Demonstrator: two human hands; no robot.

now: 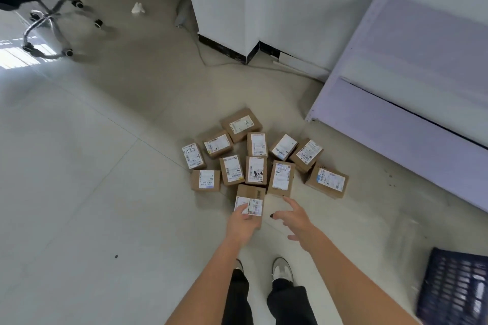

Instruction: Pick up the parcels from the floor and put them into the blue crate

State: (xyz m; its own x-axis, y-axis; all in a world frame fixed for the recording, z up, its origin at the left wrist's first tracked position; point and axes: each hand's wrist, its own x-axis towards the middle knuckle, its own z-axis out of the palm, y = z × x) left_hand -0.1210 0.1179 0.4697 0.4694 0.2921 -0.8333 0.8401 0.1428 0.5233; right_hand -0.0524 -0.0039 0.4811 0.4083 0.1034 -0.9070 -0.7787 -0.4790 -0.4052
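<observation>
Several small brown cardboard parcels with white labels lie clustered on the pale floor; the farthest [241,124] is at the top of the group and one [327,180] lies at the right edge. My left hand [241,224] grips the nearest parcel [253,196] by its near end. Beside it my right hand [293,217] hovers open with fingers spread, just short of a parcel [281,178] with a long label. The blue crate [454,290] stands at the lower right, cut off by the frame edge.
A pale lilac cabinet [412,103] stands right of the parcels. A white column [253,2] with a cable along its base is behind them. An office chair base [50,26] sits at the far left. My two shoes [281,269] are below my hands.
</observation>
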